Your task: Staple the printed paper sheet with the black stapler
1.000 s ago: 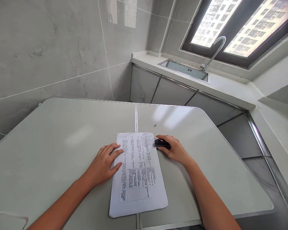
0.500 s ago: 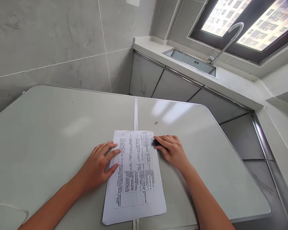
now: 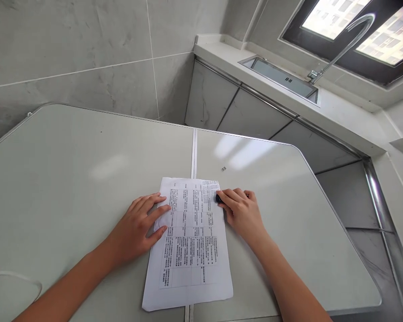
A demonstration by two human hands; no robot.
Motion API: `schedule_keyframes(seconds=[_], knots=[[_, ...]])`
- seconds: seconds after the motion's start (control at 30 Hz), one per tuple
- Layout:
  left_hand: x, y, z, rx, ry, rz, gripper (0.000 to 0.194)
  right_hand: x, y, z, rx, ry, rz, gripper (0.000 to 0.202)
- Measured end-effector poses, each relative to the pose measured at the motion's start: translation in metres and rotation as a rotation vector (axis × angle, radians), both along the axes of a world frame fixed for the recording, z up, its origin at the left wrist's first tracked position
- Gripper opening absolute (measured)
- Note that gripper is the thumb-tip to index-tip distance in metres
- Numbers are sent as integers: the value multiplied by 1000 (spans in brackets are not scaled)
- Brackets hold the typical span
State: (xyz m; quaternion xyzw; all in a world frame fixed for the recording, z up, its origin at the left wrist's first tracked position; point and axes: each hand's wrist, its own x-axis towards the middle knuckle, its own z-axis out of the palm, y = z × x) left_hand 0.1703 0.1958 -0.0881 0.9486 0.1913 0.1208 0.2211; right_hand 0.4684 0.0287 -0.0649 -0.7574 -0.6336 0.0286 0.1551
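Observation:
Printed paper sheets (image 3: 188,290), lined up as a stack, lie on the table across its centre seam. My left hand (image 3: 143,226) rests on their left edge, fingers spread and lying flat on the paper. At the upper right edge my right hand (image 3: 243,212) is closed around a small black stapler (image 3: 218,198). Only the stapler's front end shows, over the paper's margin; my fingers hide the rest. Two tiny metal bits, like short staple strips (image 3: 223,168), lie on the table beyond the right hand.
The pale folding table (image 3: 70,179) has a metal rim and a seam (image 3: 194,154) down the middle. A white cord (image 3: 16,276) lies at lower left. Beyond stand a counter with a sink (image 3: 282,80), a curved faucet (image 3: 352,40) and tiled walls (image 3: 70,36).
The camera view has shifted slightly, so the sink and window sit further right. Less of the stapler shows past my right fingers. My left hand stays on the paper.

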Motion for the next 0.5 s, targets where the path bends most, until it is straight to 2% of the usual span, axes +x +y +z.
schedule_keyframes(seconds=[0.13, 0.3, 0.4, 0.5], knots=[[0, 1, 2, 5, -8, -2, 42, 0, -1, 0, 65, 11, -7, 32], [0, 2, 6, 32, 4, -1, 41, 33, -15, 13, 52, 156, -10, 28], [0, 2, 7, 46, 1, 2, 40, 55, -22, 10, 35, 166, -87, 28], [0, 2, 8, 47, -11, 6, 40, 67, -24, -1, 84, 99, -280, 27]])
